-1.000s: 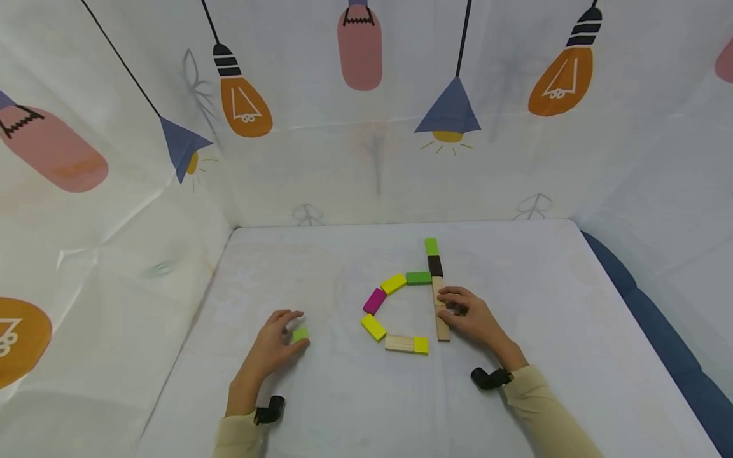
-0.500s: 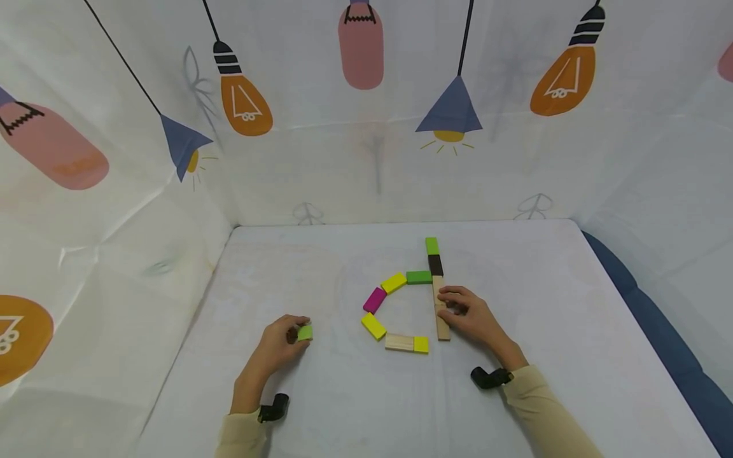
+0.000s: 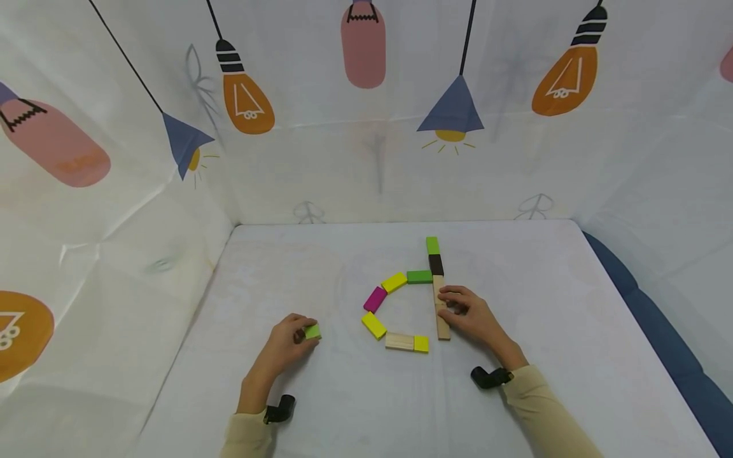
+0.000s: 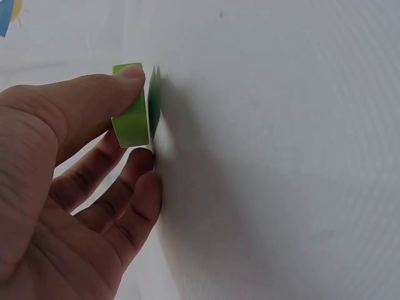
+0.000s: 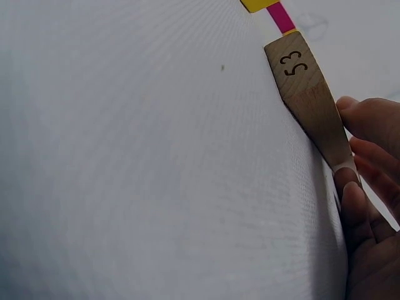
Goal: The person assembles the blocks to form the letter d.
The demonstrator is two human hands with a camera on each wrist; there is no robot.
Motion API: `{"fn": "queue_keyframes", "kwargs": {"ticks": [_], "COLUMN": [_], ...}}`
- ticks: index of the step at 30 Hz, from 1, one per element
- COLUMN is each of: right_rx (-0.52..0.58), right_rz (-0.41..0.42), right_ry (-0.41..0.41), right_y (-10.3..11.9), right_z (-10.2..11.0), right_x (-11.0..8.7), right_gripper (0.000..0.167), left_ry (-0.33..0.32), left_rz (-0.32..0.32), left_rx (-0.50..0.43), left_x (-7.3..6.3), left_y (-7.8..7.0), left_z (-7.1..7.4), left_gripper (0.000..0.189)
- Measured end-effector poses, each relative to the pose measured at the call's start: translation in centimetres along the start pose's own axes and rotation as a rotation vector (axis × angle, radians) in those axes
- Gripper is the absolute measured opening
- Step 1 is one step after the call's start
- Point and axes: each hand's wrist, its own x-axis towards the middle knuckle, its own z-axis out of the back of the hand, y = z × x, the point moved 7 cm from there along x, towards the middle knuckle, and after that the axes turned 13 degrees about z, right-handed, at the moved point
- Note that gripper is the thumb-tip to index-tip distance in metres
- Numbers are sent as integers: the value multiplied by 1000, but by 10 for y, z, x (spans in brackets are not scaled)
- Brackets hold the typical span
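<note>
My left hand (image 3: 286,342) pinches a light green block (image 3: 312,331) between thumb and fingers, left of the block figure. In the left wrist view, the thumb presses the green block (image 4: 130,128) just beside the white surface, and the other fingers curve below it. My right hand (image 3: 472,318) rests its thumb and fingertips on the plain wooden blocks (image 3: 443,329) of the figure's upright column. The right wrist view shows a wooden block (image 5: 306,94) marked "53" beside those fingers. They do not visibly wrap round it, and their far contact is partly hidden.
A black block (image 3: 436,264) and a light green block (image 3: 432,245) top the column. Curving left are green (image 3: 420,277), yellow (image 3: 394,282) and magenta (image 3: 375,299) blocks, then another yellow one (image 3: 374,326). A wooden block (image 3: 399,341) and a short yellow block (image 3: 420,344) lie at the bottom.
My left hand has taken the light green block between thumb and fingers and moved it slightly to the right. The right hand and the arranged blocks stay in place.
</note>
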Motion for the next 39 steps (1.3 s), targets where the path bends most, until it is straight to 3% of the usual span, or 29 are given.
{"fn": "queue_keyframes", "kwargs": {"ticks": [16, 21, 26, 39], "right_rx": [-9, -10, -4, -4], "right_rz": [-20, -5, 13, 53], "right_ry": [5, -5, -16, -25], "right_y": [-2, -2, -2, -2], "right_z": [-2, -2, -3, -1], "right_x": [0, -1, -1, -1], "right_gripper": [35, 35, 34, 34], "left_ry": [-43, -43, -32, -65], "left_rz": [-51, -76, -54, -91], "left_rx": [-35, -74, -93, -123], "left_x": [-4, -3, -4, -2], "left_y": [-12, -18, -23, -37], "left_z": [-2, -6, -10, -12], "left_gripper": [34, 35, 34, 37]}}
